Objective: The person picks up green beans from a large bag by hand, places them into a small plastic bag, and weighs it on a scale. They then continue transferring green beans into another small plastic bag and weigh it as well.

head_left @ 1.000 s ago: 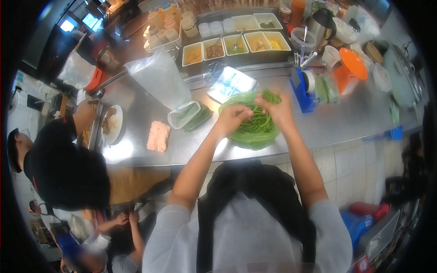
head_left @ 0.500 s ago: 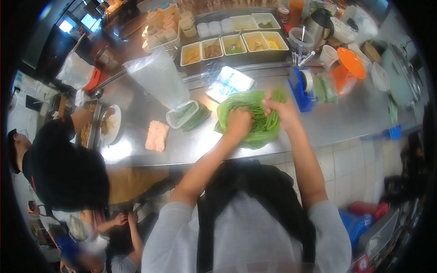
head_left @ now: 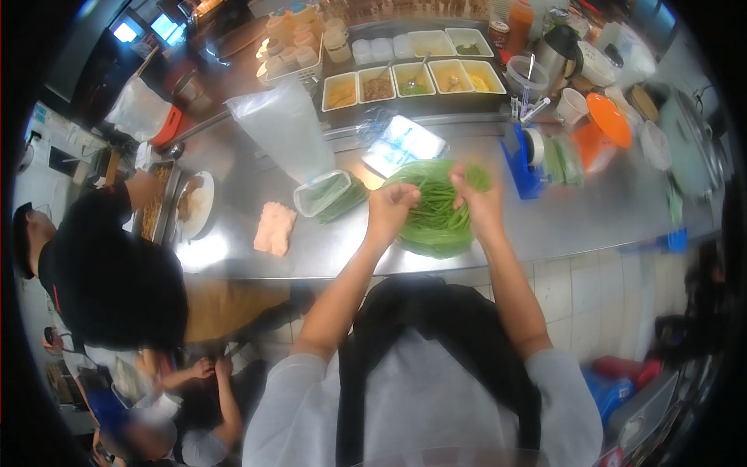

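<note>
A green plastic bag (head_left: 426,240) full of long green beans (head_left: 433,208) lies on the steel counter (head_left: 607,210) in front of me. My left hand (head_left: 391,204) is closed on a bunch of beans at the bag's left side. My right hand (head_left: 476,201) grips another bunch of beans at the right side, lifted a little above the bag. A clear tub (head_left: 320,193) with more green beans sits just left of the bag.
A blue tape dispenser (head_left: 523,157) stands right of the bag, and an orange lid (head_left: 611,117) beyond it. Trays of toppings (head_left: 414,79) line the back. A pink cloth (head_left: 274,229) and a clear bag (head_left: 282,132) lie to the left. A person in black (head_left: 109,265) works at the left.
My left hand went down into the bag and has come back up at its left side. My right hand stays on the beans. The view has shifted slightly.
</note>
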Motion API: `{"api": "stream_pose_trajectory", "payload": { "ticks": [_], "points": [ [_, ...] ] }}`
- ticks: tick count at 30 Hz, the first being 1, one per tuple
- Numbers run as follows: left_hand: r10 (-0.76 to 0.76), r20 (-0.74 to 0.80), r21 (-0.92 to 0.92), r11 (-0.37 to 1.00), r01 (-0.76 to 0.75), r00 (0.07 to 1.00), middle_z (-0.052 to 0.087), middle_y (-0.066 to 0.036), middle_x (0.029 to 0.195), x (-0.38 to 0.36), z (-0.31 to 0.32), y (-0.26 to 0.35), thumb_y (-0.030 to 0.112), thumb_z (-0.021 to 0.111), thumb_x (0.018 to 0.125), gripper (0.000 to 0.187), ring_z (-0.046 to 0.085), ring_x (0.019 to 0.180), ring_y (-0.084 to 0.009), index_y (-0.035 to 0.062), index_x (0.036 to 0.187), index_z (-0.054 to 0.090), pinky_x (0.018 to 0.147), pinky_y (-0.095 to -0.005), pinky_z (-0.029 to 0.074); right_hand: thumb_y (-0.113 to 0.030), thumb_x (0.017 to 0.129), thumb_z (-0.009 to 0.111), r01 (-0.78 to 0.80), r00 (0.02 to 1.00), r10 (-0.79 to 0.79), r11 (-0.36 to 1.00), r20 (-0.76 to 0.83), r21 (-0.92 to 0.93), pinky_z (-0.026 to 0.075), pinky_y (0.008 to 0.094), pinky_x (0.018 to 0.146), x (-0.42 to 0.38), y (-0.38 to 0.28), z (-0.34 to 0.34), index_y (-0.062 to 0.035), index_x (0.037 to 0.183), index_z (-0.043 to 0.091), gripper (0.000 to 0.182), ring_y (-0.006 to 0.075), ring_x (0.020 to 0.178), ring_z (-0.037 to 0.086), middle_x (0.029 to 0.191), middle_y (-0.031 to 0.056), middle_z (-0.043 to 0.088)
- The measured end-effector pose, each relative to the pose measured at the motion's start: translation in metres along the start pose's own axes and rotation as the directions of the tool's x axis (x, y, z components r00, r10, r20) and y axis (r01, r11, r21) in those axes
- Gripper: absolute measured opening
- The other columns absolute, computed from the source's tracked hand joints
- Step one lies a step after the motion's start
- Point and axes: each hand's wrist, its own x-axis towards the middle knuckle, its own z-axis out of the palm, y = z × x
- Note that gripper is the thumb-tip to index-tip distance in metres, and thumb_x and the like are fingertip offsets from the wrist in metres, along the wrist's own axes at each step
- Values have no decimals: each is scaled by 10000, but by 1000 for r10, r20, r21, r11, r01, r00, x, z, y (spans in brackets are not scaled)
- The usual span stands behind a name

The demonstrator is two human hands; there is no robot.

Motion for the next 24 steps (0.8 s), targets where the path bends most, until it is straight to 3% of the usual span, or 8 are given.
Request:
{"api": "stream_pose_trajectory", "payload": {
  "ticks": [7, 8, 10, 12, 16, 20, 21, 24],
  "points": [
    [15, 201, -203, 979, 27, 979, 637, -91, 779, -5, 13, -9, 74, 605, 810, 166, 604, 679, -183, -22, 944, 617, 625, -280, 477, -129, 757, 689, -71, 980, 116, 963, 162, -260, 427, 249, 494, -7, 4, 11, 35, 929, 605, 252, 120, 523, 518, 738, 83, 612],
    [206, 44, 107, 972, -210, 978, 630, -84, 776, -6, 13, -2, 59, 605, 786, 160, 595, 694, -217, 15, 938, 628, 641, -308, 465, -158, 741, 708, -46, 979, 113, 931, 167, -362, 454, 255, 525, -5, 3, 9, 57, 935, 614, 305, 142, 558, 560, 778, 121, 638],
    [422, -45, 430, 826, -364, 906, 623, -78, 774, -5, 10, 16, 43, 606, 761, 174, 587, 709, -251, 52, 932, 639, 658, -336, 453, -172, 733, 714, 57, 985, 29, 876, 171, -479, 469, 271, 590, -1, 12, 4, 69, 955, 611, 344, 172, 631, 588, 812, 149, 644],
    [796, 271, 787, 141, -601, 541, 598, -76, 754, 3, -2, 27, 37, 615, 691, 260, 557, 764, -274, 94, 943, 645, 709, -372, 411, -186, 724, 719, 154, 981, -54, 795, 184, -587, 485, 287, 656, 0, 15, 1, 81, 975, 608, 383, 203, 704, 617, 846, 178, 650],
    [773, 336, 777, 95, -622, 538, 582, -71, 732, 10, -3, 24, 43, 620, 651, 265, 545, 786, -230, 80, 910, 663, 739, -361, 380, -195, 720, 719, 180, 971, -54, 805, 232, -565, 478, 301, 718, -4, 13, 1, 92, 1001, 594, 421, 229, 792, 621, 872, 199, 646],
    [426, -14, 240, 880, -411, 905, 592, -84, 743, 13, 10, 10, 70, 626, 703, 119, 547, 777, -248, 32, 806, 674, 725, -397, 405, -149, 741, 697, -117, 960, 180, 953, 214, -279, 462, 266, 551, -8, 1, 7, 38, 901, 609, 262, 139, 659, 576, 737, 111, 621],
    [140, -55, -136, 980, -147, 989, 601, -95, 752, 11, 15, 9, 84, 624, 726, 97, 550, 783, -259, 15, 772, 674, 723, -411, 412, -149, 741, 697, -117, 961, 179, 953, 210, -278, 462, 266, 551, -8, 2, 9, 38, 901, 609, 262, 139, 659, 576, 737, 111, 621],
    [79, -101, -171, 981, -96, 992, 613, -136, 828, 9, 25, 2, 121, 628, 755, 169, 555, 812, -295, -16, 849, 659, 745, -428, 426, -121, 771, 660, -189, 968, 195, 981, 160, -53, 411, 247, 459, -8, 4, 11, -9, 882, 584, 175, 97, 576, 509, 696, 58, 577]
  ]
}}
